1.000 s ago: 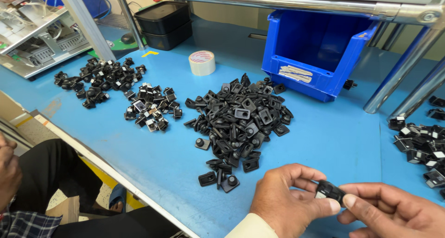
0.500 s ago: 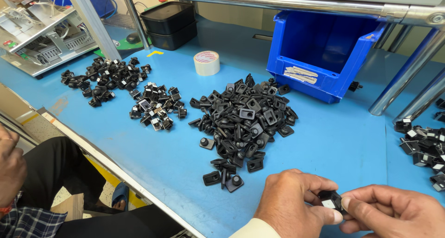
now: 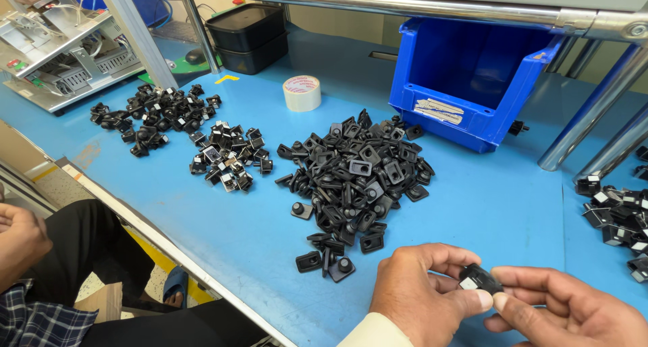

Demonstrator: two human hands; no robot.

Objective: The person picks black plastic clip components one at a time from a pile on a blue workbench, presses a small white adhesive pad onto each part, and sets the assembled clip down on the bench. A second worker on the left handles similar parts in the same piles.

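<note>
Both my hands meet at the near edge of a blue table point(image 3: 513, 205). My left hand point(image 3: 422, 296) and my right hand point(image 3: 574, 313) pinch one small black plastic part point(image 3: 478, 278) between thumbs and fingertips; a pale patch shows on its near face. Just beyond my left hand lies a big heap of the same black parts point(image 3: 358, 178), with a few strays near my knuckles.
Two smaller heaps of black parts point(image 3: 226, 158) point(image 3: 152, 114) lie at the left, another pile point(image 3: 617, 215) at the right edge. A tape roll point(image 3: 301, 92), a blue bin point(image 3: 472, 70), black trays point(image 3: 246, 33) and metal posts stand behind. Another person's hand point(image 3: 20, 239) rests at the lower left.
My hands have closed together on the black part and turned it slightly; the view has shifted a little. The piles have not moved.
</note>
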